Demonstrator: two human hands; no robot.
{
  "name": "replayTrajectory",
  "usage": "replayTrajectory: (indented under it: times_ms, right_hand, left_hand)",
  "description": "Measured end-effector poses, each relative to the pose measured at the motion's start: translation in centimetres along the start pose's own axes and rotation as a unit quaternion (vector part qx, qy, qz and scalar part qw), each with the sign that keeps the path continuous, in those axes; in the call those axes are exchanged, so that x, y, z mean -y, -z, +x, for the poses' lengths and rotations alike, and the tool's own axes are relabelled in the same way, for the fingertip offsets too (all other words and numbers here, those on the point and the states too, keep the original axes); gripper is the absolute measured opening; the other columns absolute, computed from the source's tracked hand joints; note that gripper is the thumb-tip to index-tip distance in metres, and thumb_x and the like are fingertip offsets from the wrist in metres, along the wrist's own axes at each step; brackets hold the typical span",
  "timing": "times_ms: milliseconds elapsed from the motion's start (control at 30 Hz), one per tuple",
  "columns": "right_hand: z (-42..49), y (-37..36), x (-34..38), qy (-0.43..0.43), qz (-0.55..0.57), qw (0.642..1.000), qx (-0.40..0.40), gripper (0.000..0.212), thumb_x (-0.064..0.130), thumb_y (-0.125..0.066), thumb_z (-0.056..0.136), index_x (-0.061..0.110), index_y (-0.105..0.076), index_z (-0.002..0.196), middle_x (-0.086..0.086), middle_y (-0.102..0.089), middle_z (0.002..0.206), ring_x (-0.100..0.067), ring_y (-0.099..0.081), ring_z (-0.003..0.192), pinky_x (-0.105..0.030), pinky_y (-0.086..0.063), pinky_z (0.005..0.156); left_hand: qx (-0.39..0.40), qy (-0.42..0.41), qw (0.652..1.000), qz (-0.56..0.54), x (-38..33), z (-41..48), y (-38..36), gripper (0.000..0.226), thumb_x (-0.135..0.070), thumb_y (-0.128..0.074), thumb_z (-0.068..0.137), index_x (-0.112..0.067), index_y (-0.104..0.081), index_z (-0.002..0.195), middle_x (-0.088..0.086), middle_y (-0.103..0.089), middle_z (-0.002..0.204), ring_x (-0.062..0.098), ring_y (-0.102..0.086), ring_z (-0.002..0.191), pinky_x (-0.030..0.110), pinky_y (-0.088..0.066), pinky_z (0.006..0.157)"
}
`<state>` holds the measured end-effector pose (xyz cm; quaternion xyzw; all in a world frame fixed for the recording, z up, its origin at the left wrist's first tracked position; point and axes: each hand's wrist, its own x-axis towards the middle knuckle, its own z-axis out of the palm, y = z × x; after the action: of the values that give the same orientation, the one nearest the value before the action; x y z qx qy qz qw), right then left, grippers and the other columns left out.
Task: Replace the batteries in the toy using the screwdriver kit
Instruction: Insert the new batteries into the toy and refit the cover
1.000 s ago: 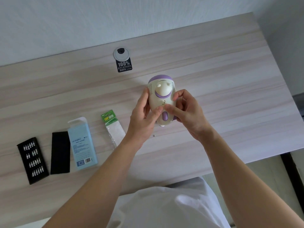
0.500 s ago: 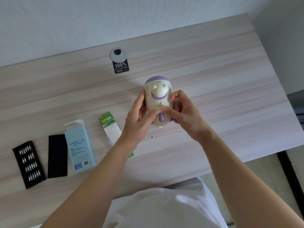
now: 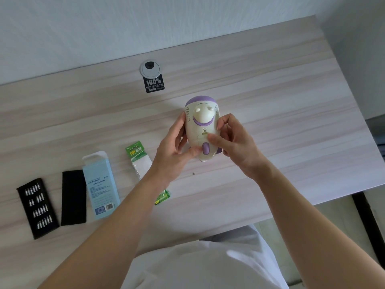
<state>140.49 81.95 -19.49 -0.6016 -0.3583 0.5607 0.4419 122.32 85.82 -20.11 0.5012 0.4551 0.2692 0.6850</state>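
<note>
At the far left of the table [image 3: 270,84] lay the black bit tray [image 3: 37,207], its slots filled with rows of small silvery bits, and just beside it a flat black lid [image 3: 74,198] with nothing on it. Next came a pale blue box [image 3: 101,184], top flap up, contents hidden. The battery pack [image 3: 139,158] looked emptied at its clear end, and a green battery [image 3: 162,198] showed near the forearm. A tiny dark speck, probably a screw [image 3: 193,173], lay loose on the wood. The left hand [image 3: 175,149] cupped the toy [image 3: 202,130] from the side, thumb pressed near its purple button, holding it up off the table. The toy seemed light, rigid, smooth plastic, likely slippery, best gripped round its waist. The right hand [image 3: 233,142] braced the other flank, fingers curled, thumb at the small hatch.
</note>
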Motion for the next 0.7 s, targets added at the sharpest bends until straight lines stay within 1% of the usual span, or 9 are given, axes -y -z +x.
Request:
replayTrajectory:
  times_ms: [67, 133, 200, 267, 467, 567, 633, 700]
  right_hand:
    - [-0.1, 0.0, -0.1, 0.006, -0.002, 1.000, 0.007, 0.022, 0.004, -0.067, 0.092, 0.010, -0.046, 0.097, -0.012, -0.037, 0.073, -0.029, -0.041, 0.072, -0.012, -0.042, 0.050]
    - [-0.2, -0.2, -0.1, 0.007, 0.010, 1.000, 0.008, 0.025, 0.006, -0.070, 0.090, 0.011, -0.047, 0.097, -0.011, -0.036, 0.073, -0.028, -0.039, 0.072, -0.014, -0.044, 0.051]
    - [-0.1, -0.3, -0.1, 0.008, -0.004, 1.000, -0.012, 0.032, 0.017, -0.078, 0.081, 0.016, -0.049, 0.094, -0.008, -0.033, 0.070, -0.026, -0.037, 0.071, -0.021, -0.046, 0.055]
    - [0.0, -0.3, -0.3, 0.008, -0.028, 0.999, -0.032, 0.035, 0.026, -0.080, 0.075, 0.020, -0.050, 0.092, -0.003, -0.032, 0.067, -0.025, -0.035, 0.070, -0.027, -0.047, 0.058]
    - [0.1, -0.4, -0.8, 0.004, -0.015, 1.000, -0.014, 0.026, 0.020, -0.070, 0.082, 0.022, -0.046, 0.092, -0.003, -0.027, 0.068, -0.028, -0.029, 0.071, -0.022, -0.045, 0.058]
    - [0.1, -0.2, -0.6, 0.011, -0.026, 0.999, -0.016, 0.021, 0.018, -0.067, 0.086, 0.023, -0.048, 0.093, -0.003, -0.032, 0.070, -0.026, -0.031, 0.071, -0.027, -0.044, 0.061]
    - [0.1, 0.0, -0.6, 0.011, -0.038, 0.999, -0.030, 0.018, 0.012, -0.065, 0.091, 0.016, -0.050, 0.098, 0.002, -0.036, 0.068, -0.024, -0.033, 0.071, -0.027, -0.041, 0.061]
    - [0.1, 0.3, -0.7, 0.004, -0.048, 0.998, -0.043, 0.017, 0.008, -0.064, 0.093, 0.011, -0.050, 0.103, 0.005, -0.037, 0.069, -0.021, -0.035, 0.072, -0.028, -0.040, 0.064]
  left_hand:
    - [-0.020, 0.007, 1.000, -0.010, -0.2, -0.1, -0.2, 0.077, 0.005, -0.068, 0.087, -0.018, -0.035, 0.153, -0.005, -0.055, 0.145, 0.008, -0.049, 0.136, 0.037, -0.042, 0.112]
    - [-0.058, 0.006, 0.998, -0.012, -0.5, -0.2, -0.6, 0.066, 0.002, -0.065, 0.092, -0.020, -0.041, 0.149, -0.010, -0.061, 0.136, 0.006, -0.055, 0.129, 0.045, -0.047, 0.107]
    - [-0.084, 0.001, 0.996, -0.007, -0.8, -0.2, -1.2, 0.063, 0.000, -0.066, 0.091, -0.018, -0.044, 0.148, -0.009, -0.065, 0.130, 0.005, -0.059, 0.123, 0.047, -0.050, 0.105]
    - [-0.097, 0.000, 0.995, -0.004, -1.0, 0.0, -1.6, 0.063, -0.001, -0.068, 0.090, -0.016, -0.045, 0.147, -0.007, -0.066, 0.127, 0.003, -0.062, 0.118, 0.047, -0.051, 0.102]
    - [-0.107, 0.014, 0.994, -0.021, -0.6, 0.2, -1.7, 0.066, -0.001, -0.068, 0.090, -0.014, -0.042, 0.149, -0.001, -0.062, 0.136, 0.005, -0.058, 0.124, 0.052, -0.047, 0.107]
    - [-0.118, 0.024, 0.992, -0.042, -0.7, 0.1, -2.4, 0.065, 0.001, -0.067, 0.091, -0.014, -0.041, 0.149, -0.002, -0.061, 0.136, 0.004, -0.059, 0.123, 0.050, -0.046, 0.108]
    - [-0.128, 0.029, 0.990, -0.053, -0.9, -0.1, -3.1, 0.066, 0.000, -0.068, 0.089, -0.016, -0.043, 0.148, -0.003, -0.063, 0.135, 0.006, -0.060, 0.122, 0.055, -0.046, 0.107]
    - [-0.138, 0.027, 0.989, -0.055, -1.0, -0.2, -3.5, 0.069, -0.007, -0.069, 0.084, -0.019, -0.044, 0.147, -0.004, -0.064, 0.134, 0.009, -0.061, 0.121, 0.059, -0.047, 0.104]
